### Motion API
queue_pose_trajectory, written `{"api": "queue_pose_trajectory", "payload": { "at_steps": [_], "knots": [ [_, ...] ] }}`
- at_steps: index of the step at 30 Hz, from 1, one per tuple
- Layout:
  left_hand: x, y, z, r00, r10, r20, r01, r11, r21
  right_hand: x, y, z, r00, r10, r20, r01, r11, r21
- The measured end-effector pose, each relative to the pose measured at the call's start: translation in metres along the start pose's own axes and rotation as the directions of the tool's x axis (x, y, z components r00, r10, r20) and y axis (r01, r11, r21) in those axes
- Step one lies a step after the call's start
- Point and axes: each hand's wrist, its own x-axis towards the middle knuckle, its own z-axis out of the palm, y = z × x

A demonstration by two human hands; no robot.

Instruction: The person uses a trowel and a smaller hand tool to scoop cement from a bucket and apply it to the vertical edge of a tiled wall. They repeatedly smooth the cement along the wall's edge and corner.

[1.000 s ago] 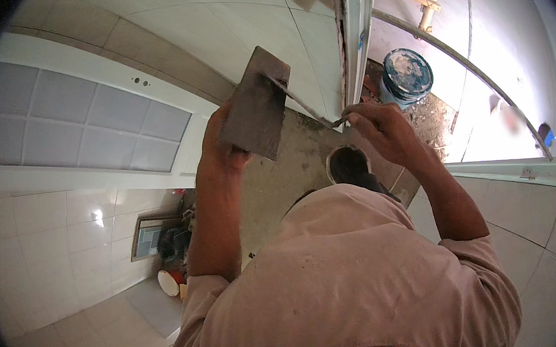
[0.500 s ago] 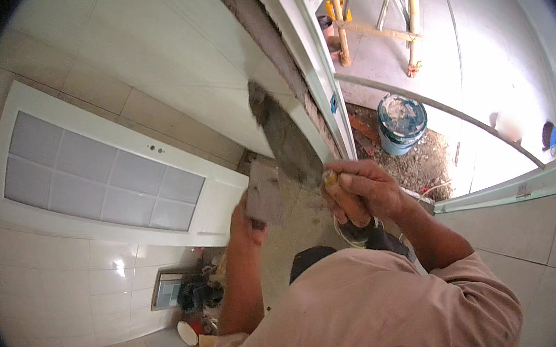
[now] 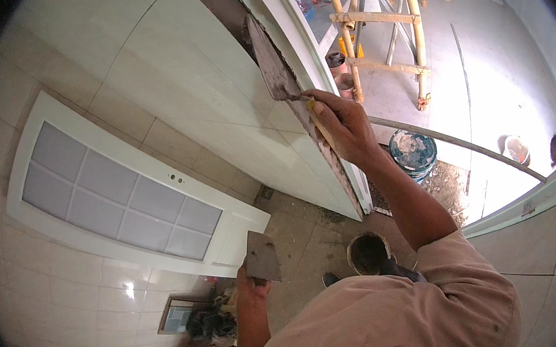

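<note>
My right hand [image 3: 349,125] is closed round the wooden handle of a trowel [image 3: 270,66]. Its mortar-smeared blade lies along the rough grey mortar strip [image 3: 221,3], which runs between the tiled wall [image 3: 171,56] and the white door frame [image 3: 285,20]. Lower down and to the left, my left hand [image 3: 251,290] grips a small, flat, grey rectangular board [image 3: 262,256] from beneath; part of those fingers is hidden under it. A bucket [image 3: 352,260] with dark contents stands on the floor by my feet.
A white door panel [image 3: 230,236] with frosted panes leans at the left. Through the doorway stand a paint-stained bucket [image 3: 413,149] and a wooden ladder [image 3: 380,17]. A curved bar [image 3: 457,141] crosses the opening. Clutter [image 3: 205,320] lies at lower left.
My right hand and the trowel have gone up and away from me, onto the mortar strip. My left hand with the board has dropped lower. The bucket by my feet has come into sight.
</note>
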Motion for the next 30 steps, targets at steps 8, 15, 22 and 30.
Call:
{"api": "queue_pose_trajectory", "payload": {
  "at_steps": [8,15,22,30],
  "knots": [
    [0.0,0.001,-0.008,0.985,0.119,-0.122,-0.118,0.993,0.016,0.006,0.01,0.013,0.995,-0.052,-0.084,0.033,0.977,-0.21],
    [0.023,0.016,0.007,1.0,0.018,0.023,-0.018,1.0,-0.001,-0.025,0.009,-0.002,0.999,0.025,-0.04,-0.029,0.994,-0.103],
    [0.04,0.02,0.037,0.992,0.015,0.128,-0.018,1.0,0.018,0.037,0.008,-0.028,0.999,-0.039,-0.008,0.038,0.999,-0.028],
    [0.028,0.027,0.071,0.999,0.048,0.022,-0.048,0.999,0.012,0.052,0.007,-0.042,0.995,0.081,0.056,-0.082,0.997,0.004]
  ]
}}
